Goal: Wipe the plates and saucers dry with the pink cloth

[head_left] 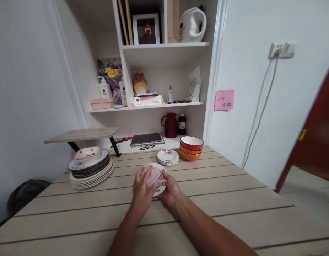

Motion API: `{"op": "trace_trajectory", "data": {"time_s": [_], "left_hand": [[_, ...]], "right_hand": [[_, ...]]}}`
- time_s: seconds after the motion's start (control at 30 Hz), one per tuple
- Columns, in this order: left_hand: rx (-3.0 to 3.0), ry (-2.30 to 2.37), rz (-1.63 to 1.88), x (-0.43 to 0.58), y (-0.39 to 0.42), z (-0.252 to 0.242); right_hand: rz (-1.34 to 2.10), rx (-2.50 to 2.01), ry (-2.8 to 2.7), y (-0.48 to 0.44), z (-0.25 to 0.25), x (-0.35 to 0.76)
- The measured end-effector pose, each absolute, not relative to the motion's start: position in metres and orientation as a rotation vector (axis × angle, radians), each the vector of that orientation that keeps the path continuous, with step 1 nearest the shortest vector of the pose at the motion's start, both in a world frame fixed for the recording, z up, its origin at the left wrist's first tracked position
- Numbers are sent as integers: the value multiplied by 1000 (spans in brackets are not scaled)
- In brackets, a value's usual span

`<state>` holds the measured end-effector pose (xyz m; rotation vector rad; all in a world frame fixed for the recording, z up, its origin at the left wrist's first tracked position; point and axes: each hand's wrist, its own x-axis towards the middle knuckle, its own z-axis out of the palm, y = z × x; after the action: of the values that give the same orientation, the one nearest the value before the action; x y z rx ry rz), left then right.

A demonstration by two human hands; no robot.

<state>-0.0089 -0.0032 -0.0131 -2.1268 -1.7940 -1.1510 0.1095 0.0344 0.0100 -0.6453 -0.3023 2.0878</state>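
My right hand grips a small white plate with red flowers by its right rim, thumb on top and fingers beneath. Over the plate lies my left hand, its fingers bent onto a thin whitish cloth or tissue pressed against the plate's face. Just behind, a short stack of matching flowered plates rests on the table. Three bowls, a red one above two orange ones, are nested to the right of that stack.
At the left of the slatted table rises a tall pile of plates topped by a pink-rimmed bowl. A small raised stand is behind it. Glasses, a dark laptop-like slab and a red jug sit along the back.
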Motion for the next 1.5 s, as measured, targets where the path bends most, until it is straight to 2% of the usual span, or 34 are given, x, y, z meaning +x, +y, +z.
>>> {"op": "trace_trajectory", "data": {"time_s": [0.17, 0.3, 0.5, 0.77, 1.2, 1.4, 1.5], "left_hand": [[-1756, -2047, -1014, -22, -2, -16], [-1830, -1795, -898, -14, -9, -8], [-1998, -1501, -911, -4, -8, -6], [-1605, -1979, -990, -18, -9, -7], [-1973, -1606, -926, 6, -21, 3], [-1593, -1885, -996, -14, -19, 3], [-1611, -1939, -941, -17, -19, 2]], "right_hand": [[2105, -576, -306, 34, 13, 108], [2103, -597, -273, 34, 13, 109], [2125, -595, -345, 32, 13, 110], [2082, -674, -412, 29, -2, 99], [2181, -604, -518, 33, 2, 108], [2122, -706, -554, 18, 3, 97], [2131, -713, -482, 22, 4, 100]]}}
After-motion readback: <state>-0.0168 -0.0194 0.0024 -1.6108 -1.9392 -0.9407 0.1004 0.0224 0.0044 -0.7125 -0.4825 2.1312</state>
